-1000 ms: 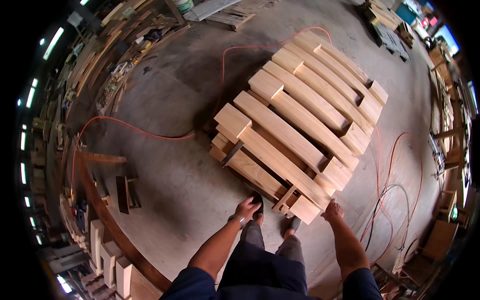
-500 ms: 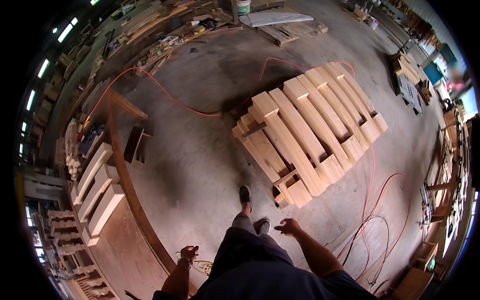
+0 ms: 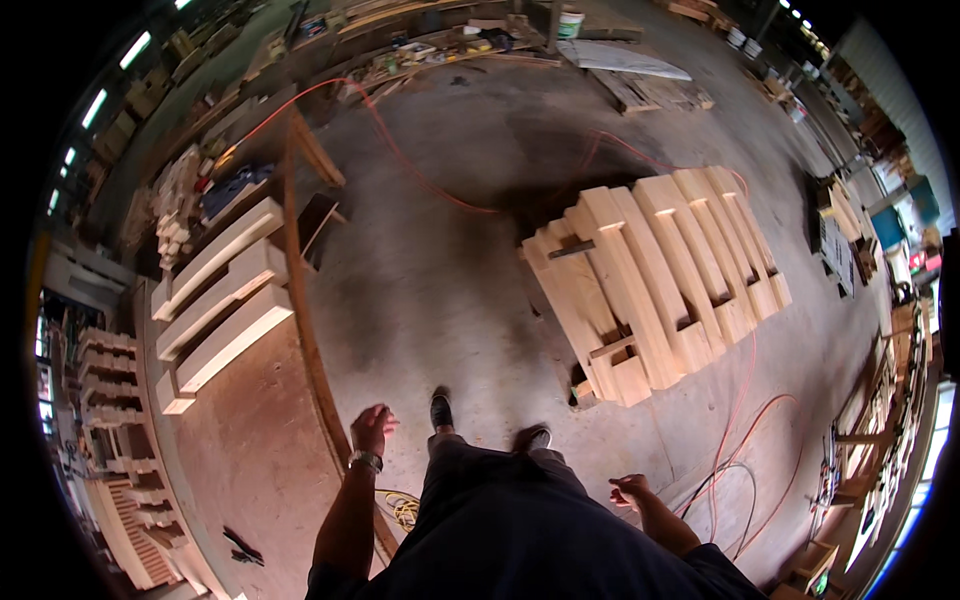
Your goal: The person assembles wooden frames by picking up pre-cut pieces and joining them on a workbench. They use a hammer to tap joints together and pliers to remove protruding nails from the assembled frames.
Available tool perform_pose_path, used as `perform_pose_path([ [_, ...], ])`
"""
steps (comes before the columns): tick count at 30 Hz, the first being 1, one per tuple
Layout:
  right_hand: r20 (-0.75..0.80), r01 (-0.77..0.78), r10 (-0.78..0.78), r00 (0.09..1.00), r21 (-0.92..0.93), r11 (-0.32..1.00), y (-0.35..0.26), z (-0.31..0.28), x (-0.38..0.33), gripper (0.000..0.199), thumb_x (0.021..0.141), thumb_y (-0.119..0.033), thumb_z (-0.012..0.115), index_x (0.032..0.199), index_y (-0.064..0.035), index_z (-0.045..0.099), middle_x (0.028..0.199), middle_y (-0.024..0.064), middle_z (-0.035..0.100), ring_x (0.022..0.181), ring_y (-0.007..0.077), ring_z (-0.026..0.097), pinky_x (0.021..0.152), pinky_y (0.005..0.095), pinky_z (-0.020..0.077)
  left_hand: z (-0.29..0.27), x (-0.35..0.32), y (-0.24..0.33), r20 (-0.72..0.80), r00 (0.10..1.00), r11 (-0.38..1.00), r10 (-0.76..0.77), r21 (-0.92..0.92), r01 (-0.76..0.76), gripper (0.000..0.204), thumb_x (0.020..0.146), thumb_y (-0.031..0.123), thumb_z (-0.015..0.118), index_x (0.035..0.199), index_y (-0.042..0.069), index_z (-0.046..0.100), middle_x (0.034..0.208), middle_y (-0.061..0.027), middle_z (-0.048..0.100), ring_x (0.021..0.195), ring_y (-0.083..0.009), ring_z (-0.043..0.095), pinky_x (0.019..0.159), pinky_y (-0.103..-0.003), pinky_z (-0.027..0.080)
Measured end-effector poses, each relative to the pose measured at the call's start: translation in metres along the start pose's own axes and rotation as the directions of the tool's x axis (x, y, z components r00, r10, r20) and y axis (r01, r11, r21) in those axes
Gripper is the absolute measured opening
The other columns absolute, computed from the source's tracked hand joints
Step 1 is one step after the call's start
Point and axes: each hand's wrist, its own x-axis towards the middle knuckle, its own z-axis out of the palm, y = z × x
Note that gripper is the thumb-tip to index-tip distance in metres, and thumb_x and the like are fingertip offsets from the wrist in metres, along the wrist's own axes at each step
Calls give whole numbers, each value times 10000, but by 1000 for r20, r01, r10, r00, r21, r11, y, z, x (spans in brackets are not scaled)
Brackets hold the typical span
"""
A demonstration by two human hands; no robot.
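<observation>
My left hand [image 3: 373, 430], with a watch or band on its wrist, hangs beside the edge of a brown-topped workbench [image 3: 250, 400]. Its fingers are loosely bent and a little apart, with nothing in them. Over the concrete floor on the right, my right hand [image 3: 630, 491] hangs with relaxed, parted fingers and no object in it. Neither hand touches anything. Several pale timber beams [image 3: 225, 340] lie side by side on the bench. Ahead to the right stands a large stack of notched timber beams [image 3: 660, 290], with small wood strips [image 3: 612, 347] between some pieces.
An orange hose [image 3: 400, 160] crosses the floor and loops [image 3: 765, 420] at right beside a black cable [image 3: 752, 500]. A coiled yellow cord [image 3: 402, 508] lies by the bench. Dark tools [image 3: 243, 548] rest on the bench. Pallets [image 3: 650, 92] and lumber [image 3: 440, 55] stand far off.
I have stepped forward beside the bench, and my view has turned, so bench and stack sit further right. My left hand has swung forward and my right hand has swung back.
</observation>
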Motion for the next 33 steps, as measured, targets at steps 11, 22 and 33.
perform_pose_path([
  [11,278,433,-389,878,-113,894,-186,154,-121,260,949,-177,733,1107,16,660,859,135,712,694,246,720,619,368,612,-216,127,102,-560,803,974,205,199,-110,450,908,357,773,1224,75,620,1064,-101,702,867,-235,698,708,-376,561],
  [22,177,408,-385,906,-121,905,-222,191,-135,236,940,-223,769,1019,-13,697,856,95,726,729,192,713,641,333,606,-344,303,174,170,642,113,748,920,-375,1066,684,169,876,1582,57,313,1532,-199,473,1410,-394,446,1182,-474,384],
  [33,248,607,-564,788,-163,778,-252,246,-168,427,889,-410,789,1071,-27,737,881,108,758,816,170,729,644,322,583,-248,204,209,335,843,-36,420,935,-354,855,373,285,1001,1081,71,573,1055,-184,692,982,-408,675,839,-525,569],
])
